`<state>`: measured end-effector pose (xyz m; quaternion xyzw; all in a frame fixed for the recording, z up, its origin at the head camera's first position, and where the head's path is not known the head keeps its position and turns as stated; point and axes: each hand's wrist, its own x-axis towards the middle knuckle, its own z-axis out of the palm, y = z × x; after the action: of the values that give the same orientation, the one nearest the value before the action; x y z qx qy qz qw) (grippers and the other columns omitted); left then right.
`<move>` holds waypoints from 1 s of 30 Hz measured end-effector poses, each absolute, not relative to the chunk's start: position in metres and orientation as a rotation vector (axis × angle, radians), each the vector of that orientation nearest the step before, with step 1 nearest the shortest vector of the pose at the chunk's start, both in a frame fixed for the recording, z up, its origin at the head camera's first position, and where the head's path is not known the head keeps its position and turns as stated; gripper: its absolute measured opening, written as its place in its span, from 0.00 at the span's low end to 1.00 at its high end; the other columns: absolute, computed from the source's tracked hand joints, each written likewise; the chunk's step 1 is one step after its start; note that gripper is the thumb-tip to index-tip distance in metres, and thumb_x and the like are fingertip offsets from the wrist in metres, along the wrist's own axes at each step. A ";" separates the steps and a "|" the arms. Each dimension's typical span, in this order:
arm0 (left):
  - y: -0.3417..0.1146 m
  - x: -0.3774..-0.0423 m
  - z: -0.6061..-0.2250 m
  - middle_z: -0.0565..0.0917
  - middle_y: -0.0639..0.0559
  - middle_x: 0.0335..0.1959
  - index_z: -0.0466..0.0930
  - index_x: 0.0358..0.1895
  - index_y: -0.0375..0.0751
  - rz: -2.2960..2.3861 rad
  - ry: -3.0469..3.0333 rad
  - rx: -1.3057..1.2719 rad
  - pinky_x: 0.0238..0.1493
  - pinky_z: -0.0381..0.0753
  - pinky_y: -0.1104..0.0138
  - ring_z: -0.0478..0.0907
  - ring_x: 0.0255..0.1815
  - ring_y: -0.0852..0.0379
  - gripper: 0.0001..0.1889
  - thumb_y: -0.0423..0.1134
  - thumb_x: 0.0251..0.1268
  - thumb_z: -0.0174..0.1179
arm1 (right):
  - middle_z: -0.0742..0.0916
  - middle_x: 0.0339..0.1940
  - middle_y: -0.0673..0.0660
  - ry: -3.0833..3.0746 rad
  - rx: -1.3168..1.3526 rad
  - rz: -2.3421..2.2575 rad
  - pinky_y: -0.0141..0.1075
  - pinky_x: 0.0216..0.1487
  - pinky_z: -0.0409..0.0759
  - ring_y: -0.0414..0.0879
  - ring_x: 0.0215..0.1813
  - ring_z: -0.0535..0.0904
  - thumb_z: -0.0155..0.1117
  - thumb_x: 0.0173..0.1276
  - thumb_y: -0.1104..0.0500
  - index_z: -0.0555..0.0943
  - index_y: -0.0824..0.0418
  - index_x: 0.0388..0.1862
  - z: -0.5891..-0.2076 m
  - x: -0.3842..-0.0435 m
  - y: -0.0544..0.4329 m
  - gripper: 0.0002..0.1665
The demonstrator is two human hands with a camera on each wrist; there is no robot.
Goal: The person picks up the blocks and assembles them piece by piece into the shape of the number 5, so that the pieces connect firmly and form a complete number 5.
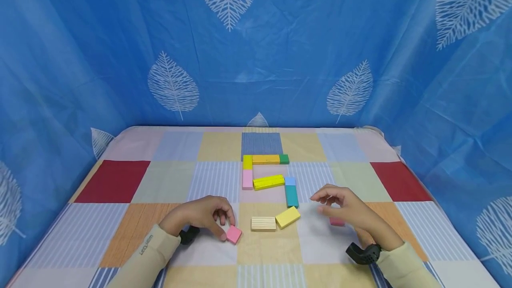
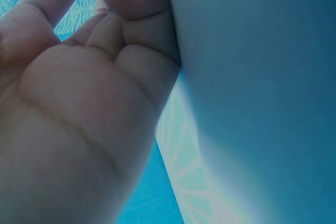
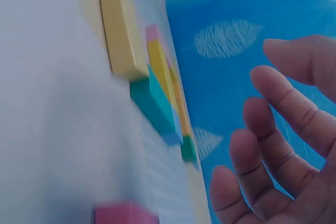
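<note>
At the front left, my left hand point(image 1: 204, 214) pinches a small pink block point(image 1: 234, 234) between thumb and index finger, the block lying on the cloth. That block does not show in the left wrist view, where the palm fills much of the picture. My right hand point(image 1: 346, 206) hovers with loosely bent fingers above another pink block point(image 1: 337, 222), partly hidden by the hand; this block point(image 3: 126, 214) appears low in the right wrist view. Nothing is between the right fingers. Between the hands lie a cream ridged block point(image 1: 263, 223) and a pale yellow block point(image 1: 287, 218), their ends close together.
Farther back, a bent line of blocks lies flat: green point(image 1: 284, 159), orange point(image 1: 266, 159), yellow point(image 1: 247, 162), pink point(image 1: 247, 180), bright yellow point(image 1: 269, 182), light blue point(image 1: 290, 181) and teal point(image 1: 291, 196). A patchwork cloth point(image 1: 160, 181) covers the table; blue curtains point(image 1: 256, 57) surround it.
</note>
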<state>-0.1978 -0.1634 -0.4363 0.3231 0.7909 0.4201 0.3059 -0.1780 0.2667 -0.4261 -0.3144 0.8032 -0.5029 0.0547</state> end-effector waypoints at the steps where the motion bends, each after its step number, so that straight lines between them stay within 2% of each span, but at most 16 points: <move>1: -0.163 -0.198 -0.437 0.79 0.57 0.36 0.89 0.42 0.39 1.113 2.094 0.858 0.37 0.71 0.72 0.73 0.34 0.64 0.12 0.29 0.57 0.81 | 0.88 0.48 0.62 2.444 -0.934 -1.537 0.32 0.48 0.82 0.42 0.46 0.81 0.68 0.74 0.72 0.86 0.73 0.54 -0.427 -0.178 0.271 0.11; 10: -0.162 -0.198 -0.438 0.79 0.57 0.36 0.89 0.41 0.39 1.107 2.104 0.863 0.37 0.71 0.71 0.73 0.34 0.65 0.12 0.29 0.57 0.81 | 0.88 0.48 0.59 2.430 -0.771 -1.573 0.31 0.51 0.81 0.45 0.48 0.81 0.67 0.75 0.71 0.84 0.76 0.55 -0.432 -0.178 0.299 0.13; 18: -0.163 -0.198 -0.438 0.79 0.57 0.35 0.89 0.41 0.39 1.104 2.110 0.866 0.37 0.71 0.72 0.74 0.34 0.64 0.12 0.29 0.56 0.81 | 0.88 0.45 0.58 2.316 -0.817 -1.535 0.30 0.47 0.82 0.43 0.44 0.81 0.64 0.75 0.74 0.83 0.77 0.54 -0.447 -0.188 0.321 0.12; 22: -0.163 -0.198 -0.437 0.79 0.57 0.36 0.89 0.41 0.39 1.091 2.117 0.880 0.37 0.71 0.72 0.74 0.34 0.65 0.12 0.30 0.57 0.81 | 0.87 0.44 0.54 2.188 -0.808 -1.548 0.31 0.45 0.81 0.44 0.42 0.80 0.63 0.75 0.74 0.82 0.78 0.55 -0.454 -0.192 0.333 0.13; 30: -0.163 -0.198 -0.437 0.78 0.57 0.37 0.89 0.42 0.40 1.094 2.112 0.878 0.37 0.71 0.72 0.74 0.34 0.65 0.12 0.30 0.57 0.81 | 0.86 0.52 0.54 2.072 -0.929 -1.499 0.35 0.45 0.81 0.51 0.44 0.77 0.66 0.72 0.74 0.84 0.74 0.62 -0.460 -0.195 0.342 0.20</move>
<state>-0.1979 -0.1627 -0.4375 0.3303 0.7951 0.4118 0.2986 -0.1947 0.3423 -0.4597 -0.3339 0.7449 -0.5386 0.2088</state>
